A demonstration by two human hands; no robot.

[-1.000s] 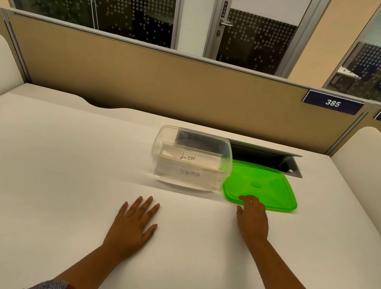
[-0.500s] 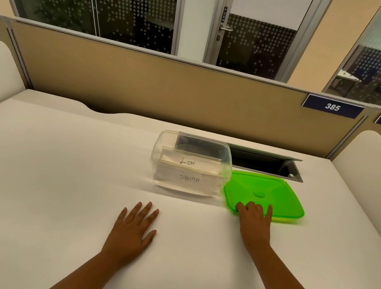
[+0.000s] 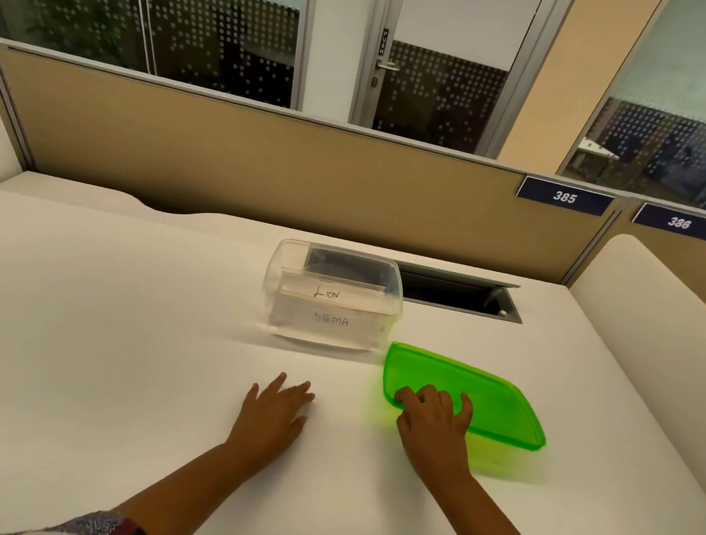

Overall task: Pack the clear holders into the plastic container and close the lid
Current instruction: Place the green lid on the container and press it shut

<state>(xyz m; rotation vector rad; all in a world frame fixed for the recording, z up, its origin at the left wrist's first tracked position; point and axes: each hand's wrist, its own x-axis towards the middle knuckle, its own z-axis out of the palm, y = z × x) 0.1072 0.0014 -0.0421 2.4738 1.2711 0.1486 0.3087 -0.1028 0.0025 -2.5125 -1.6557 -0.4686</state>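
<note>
A clear plastic container (image 3: 389, 304) stands open on the white desk, mid-far. Inside it stand clear holders (image 3: 326, 309) with paper labels reading "LION" and "SIGMA". A bright green lid (image 3: 491, 402) is to the right of the container and nearer to me, lifted off the desk at a tilt. My right hand (image 3: 433, 421) grips the lid's near left edge. My left hand (image 3: 274, 416) lies flat on the desk in front of the container, fingers loosely together, holding nothing.
A recessed cable slot (image 3: 457, 292) opens in the desk (image 3: 56, 337) just right of the container. A tan partition (image 3: 221, 156) with number plates 385 and 386 bounds the far edge. White padded side panels (image 3: 652, 335) flank the desk.
My right hand has closed on the green lid, pulled it toward me and raised it off the desk. My left hand's fingers have drawn closer together.
</note>
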